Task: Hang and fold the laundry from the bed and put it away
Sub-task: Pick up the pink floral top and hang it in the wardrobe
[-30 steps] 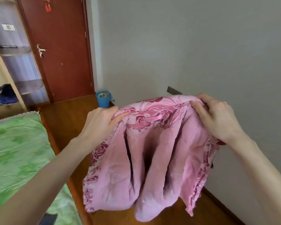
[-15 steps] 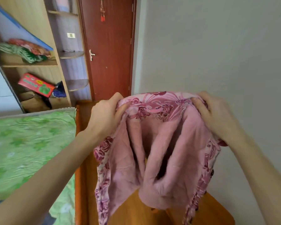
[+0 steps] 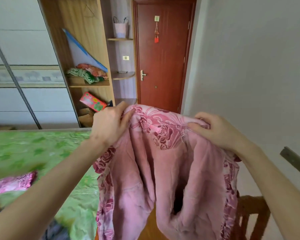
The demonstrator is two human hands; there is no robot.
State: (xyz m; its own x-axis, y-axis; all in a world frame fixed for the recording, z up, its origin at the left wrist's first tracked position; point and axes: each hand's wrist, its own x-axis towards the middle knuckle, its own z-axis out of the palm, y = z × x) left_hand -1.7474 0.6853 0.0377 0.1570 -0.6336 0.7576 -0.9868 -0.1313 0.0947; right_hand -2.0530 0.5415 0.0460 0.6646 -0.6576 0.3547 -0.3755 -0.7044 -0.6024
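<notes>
The person stands at the bedside with a pink garment [image 3: 163, 170] held up in the air in front of them. It is soft and plush on the side facing us, with a rose-patterned band running along the top edge and down both side hems. The left hand [image 3: 109, 125] pinches the top edge at one end, thumb on the near side and fingers curled over the far side. The right hand [image 3: 216, 130] grips the other end of the same edge, fingers bunched into the fabric. Between the two hands the top edge stretches across, and a small pink loop [image 3: 151, 128] lies flat just below it. The rest of the garment hangs down in loose folds, clear of the bed [image 3: 42, 153], over the wooden floor.

The bed, to the left, has a green leaf-print cover. On it, near the left margin, lies another piece of pink rose-patterned cloth [image 3: 12, 182], well apart from the held garment. Beyond the bed stands an open wooden wardrobe [image 3: 87, 49] with folded bedding on a shelf and a red box [image 3: 93, 101] below. A dark red door [image 3: 163, 58] is shut at the far end, with a red tassel hanging on it. A wooden chair [image 3: 251, 213] shows at lower right, partly behind the hanging fabric.
</notes>
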